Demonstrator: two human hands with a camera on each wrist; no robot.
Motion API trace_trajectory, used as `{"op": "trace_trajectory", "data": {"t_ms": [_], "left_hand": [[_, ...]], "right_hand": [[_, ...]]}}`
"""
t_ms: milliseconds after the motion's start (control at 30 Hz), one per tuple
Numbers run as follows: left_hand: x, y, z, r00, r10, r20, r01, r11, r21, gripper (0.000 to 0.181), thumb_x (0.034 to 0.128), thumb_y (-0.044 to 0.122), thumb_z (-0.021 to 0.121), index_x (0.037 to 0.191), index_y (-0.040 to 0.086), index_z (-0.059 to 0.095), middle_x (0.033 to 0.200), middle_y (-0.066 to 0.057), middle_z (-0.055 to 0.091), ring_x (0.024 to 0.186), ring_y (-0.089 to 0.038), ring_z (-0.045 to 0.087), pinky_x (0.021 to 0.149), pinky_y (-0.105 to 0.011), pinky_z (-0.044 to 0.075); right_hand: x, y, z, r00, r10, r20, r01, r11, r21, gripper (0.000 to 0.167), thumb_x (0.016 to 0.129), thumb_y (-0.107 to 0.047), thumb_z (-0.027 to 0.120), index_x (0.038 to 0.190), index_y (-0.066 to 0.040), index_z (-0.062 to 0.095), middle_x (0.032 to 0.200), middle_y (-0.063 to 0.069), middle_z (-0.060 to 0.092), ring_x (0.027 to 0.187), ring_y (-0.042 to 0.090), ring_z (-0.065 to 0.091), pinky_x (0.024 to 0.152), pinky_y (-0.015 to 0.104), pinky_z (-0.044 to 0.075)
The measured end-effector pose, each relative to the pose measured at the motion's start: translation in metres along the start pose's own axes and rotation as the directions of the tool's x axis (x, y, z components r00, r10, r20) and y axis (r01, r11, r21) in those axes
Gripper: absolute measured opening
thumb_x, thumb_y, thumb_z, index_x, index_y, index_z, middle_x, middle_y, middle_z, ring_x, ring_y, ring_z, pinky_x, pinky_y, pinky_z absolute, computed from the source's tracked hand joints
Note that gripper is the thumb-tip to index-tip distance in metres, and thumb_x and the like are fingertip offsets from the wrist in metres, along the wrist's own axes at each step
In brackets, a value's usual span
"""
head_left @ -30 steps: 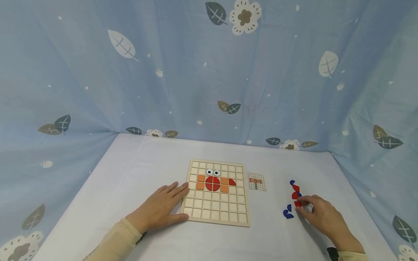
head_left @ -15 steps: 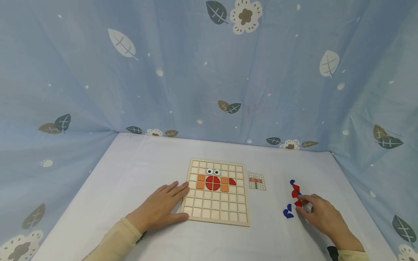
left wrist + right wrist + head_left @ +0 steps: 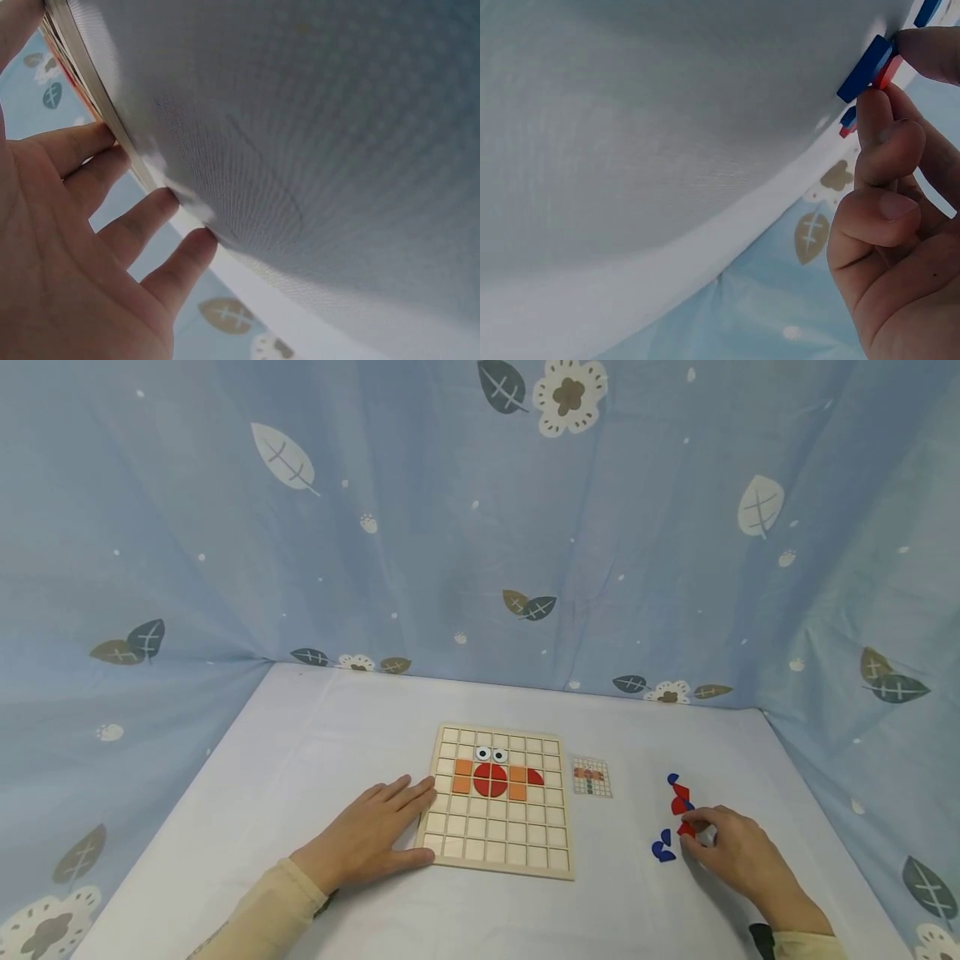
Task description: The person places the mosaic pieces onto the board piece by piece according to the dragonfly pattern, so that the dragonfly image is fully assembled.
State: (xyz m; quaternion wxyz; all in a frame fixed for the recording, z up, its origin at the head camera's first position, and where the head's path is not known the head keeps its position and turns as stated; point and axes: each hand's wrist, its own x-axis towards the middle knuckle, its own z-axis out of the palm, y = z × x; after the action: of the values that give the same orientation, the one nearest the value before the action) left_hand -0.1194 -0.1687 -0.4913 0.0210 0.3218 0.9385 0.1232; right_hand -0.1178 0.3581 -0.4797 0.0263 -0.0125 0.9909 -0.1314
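A wooden grid board (image 3: 495, 856) lies mid-table, holding two eye pieces, orange squares (image 3: 462, 776), a red disc of quarter pieces (image 3: 491, 780) and one more red quarter (image 3: 535, 777). My left hand (image 3: 367, 835) lies flat at its left edge with fingers spread, fingertips touching the rim; the left wrist view shows this hand (image 3: 82, 225) against the board's side. At the right, my right hand (image 3: 742, 856) pinches a red piece (image 3: 686, 829) between thumb and index finger. In the right wrist view a blue piece (image 3: 865, 69) stands beside the pinched red piece (image 3: 887, 73).
Right of the board lies a small pattern card (image 3: 592, 777). Blue pieces (image 3: 662, 852) lie left of my right hand, and a short row of red and blue pieces (image 3: 680, 792) lies above it. A blue patterned curtain (image 3: 450, 527) surrounds the white table (image 3: 337, 718).
The red piece at my right fingertips has turned slightly. Both hands have stayed nearly where they were, and the head view has shifted a little.
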Motion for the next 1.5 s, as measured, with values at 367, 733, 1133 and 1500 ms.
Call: {"op": "trace_trajectory", "data": {"t_ms": [367,733,1133,1500], "left_hand": [[0.000,0.001,0.000,1.000,-0.007,0.012,0.007,1.000,-0.010,0.085,0.0953,0.068,0.052,0.156,0.010,0.040,0.163,-0.003,0.035,0.148,-0.036,0.032,0.117,-0.054,0.031],[0.000,0.000,0.000,1.000,-0.010,0.007,0.010,1.000,0.004,0.086,0.0948,0.069,0.052,0.156,0.010,0.040,0.163,-0.004,0.035,0.148,-0.037,0.033,0.116,-0.054,0.031],[0.000,0.001,0.000,1.000,-0.011,0.014,0.011,1.000,0.014,0.086,0.0948,0.068,0.053,0.156,0.009,0.040,0.163,-0.004,0.035,0.147,-0.037,0.033,0.116,-0.053,0.032],[0.000,0.001,0.000,1.000,-0.015,0.016,0.015,1.000,0.010,0.086,0.0949,0.069,0.052,0.156,0.009,0.040,0.163,-0.004,0.035,0.147,-0.037,0.033,0.117,-0.053,0.031]], "right_hand": [[0.007,-0.036,-0.002,0.962,-0.194,-0.192,0.199,0.980,0.004,0.032,0.080,-0.019,0.085,0.109,-0.008,0.075,0.085,0.001,0.060,0.065,0.012,0.046,0.048,0.023,0.039],[0.025,-0.093,0.003,0.883,-0.395,-0.256,0.412,0.911,0.015,0.031,0.080,-0.017,0.086,0.109,-0.014,0.076,0.092,-0.007,0.065,0.061,0.004,0.043,0.047,0.021,0.037],[0.045,-0.150,0.026,0.847,-0.506,-0.164,0.517,0.856,0.030,0.033,0.081,-0.022,0.085,0.113,-0.017,0.076,0.100,-0.007,0.067,0.078,0.010,0.058,0.063,0.022,0.052],[0.054,-0.168,0.038,0.822,-0.558,-0.112,0.561,0.828,-0.010,0.027,0.085,-0.024,0.081,0.111,-0.016,0.077,0.099,-0.006,0.068,0.080,0.008,0.060,0.072,0.031,0.056]]}}
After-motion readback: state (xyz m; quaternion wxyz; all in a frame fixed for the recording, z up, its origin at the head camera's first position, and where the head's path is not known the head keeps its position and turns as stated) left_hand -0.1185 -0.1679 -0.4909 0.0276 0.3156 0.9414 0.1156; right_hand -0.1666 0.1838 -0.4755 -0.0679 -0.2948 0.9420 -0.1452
